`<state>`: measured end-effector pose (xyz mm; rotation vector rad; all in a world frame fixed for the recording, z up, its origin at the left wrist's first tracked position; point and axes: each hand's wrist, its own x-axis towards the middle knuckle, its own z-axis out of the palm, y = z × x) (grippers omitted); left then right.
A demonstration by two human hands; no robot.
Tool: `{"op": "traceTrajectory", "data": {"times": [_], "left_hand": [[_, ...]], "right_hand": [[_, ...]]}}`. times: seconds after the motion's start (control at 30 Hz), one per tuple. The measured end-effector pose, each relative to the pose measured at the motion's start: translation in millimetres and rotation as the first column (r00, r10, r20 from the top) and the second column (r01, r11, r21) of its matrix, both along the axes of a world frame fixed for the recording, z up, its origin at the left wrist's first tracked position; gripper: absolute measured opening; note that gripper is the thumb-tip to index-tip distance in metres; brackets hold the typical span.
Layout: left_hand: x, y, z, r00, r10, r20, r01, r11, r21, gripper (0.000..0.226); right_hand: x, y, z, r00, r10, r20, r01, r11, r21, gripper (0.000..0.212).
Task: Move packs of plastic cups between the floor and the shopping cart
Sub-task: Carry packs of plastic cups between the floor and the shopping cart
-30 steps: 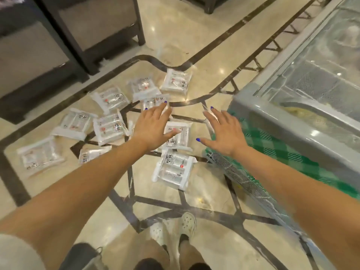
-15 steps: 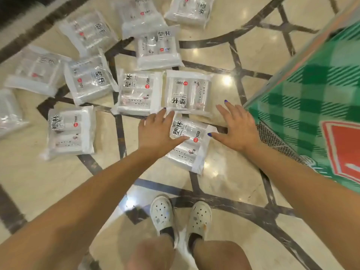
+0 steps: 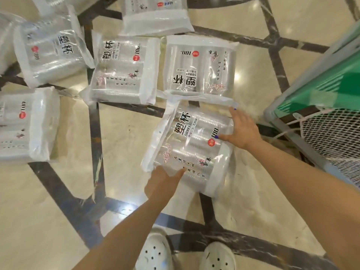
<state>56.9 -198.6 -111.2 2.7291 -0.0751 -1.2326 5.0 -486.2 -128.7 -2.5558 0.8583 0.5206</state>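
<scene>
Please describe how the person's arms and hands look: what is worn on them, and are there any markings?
Both forearms are bare, with no sleeves, watch or bracelet in view. The right hand has blue polish on the nails that show. On the left hand no nail can be seen, and no ring or glove shows on either hand.

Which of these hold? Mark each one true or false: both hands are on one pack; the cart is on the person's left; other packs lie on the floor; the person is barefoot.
1. Both hands are on one pack. True: the left hand and right hand hold the nearest pack by opposite edges.
2. The cart is on the person's left. False: the shopping cart stands on the right.
3. Other packs lie on the floor. True: for one, the pack beyond.
4. The person is barefoot. False: white shoes show.
</scene>
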Motion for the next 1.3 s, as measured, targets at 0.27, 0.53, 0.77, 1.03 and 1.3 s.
{"op": "traceTrajectory", "data": {"times": [0.27,0.53,0.77,1.03,1.3], "left_hand": [[-12,2,-16,0.828,0.493,-0.267,-0.556,0.782,-0.282,0.090],[9,42,61,0.568,0.622,-0.539,-0.820,0.374,-0.432,0.110],[38,46,234,0.748,0.548,-0.375,-0.634,0.421,-0.648,0.124],[86,14,494,0.815,0.496,-0.300,-0.518,0.391,-0.761,0.094],[105,-13,717,0.943,0.123,-0.309,-0.332,0.308,-0.891,0.130]], "right_hand": [[7,-1,-9,0.972,-0.152,-0.178,0.187,0.963,0.197,0.125],[-36,48,45,0.847,-0.486,-0.216,0.516,0.650,0.558,0.072],[-36,73,226,0.754,-0.648,-0.106,0.507,0.472,0.721,0.068],[-40,66,491,0.726,-0.684,0.078,0.335,0.450,0.828,0.095],[-57,41,719,0.588,-0.766,0.261,0.195,0.448,0.873,0.100]]}}
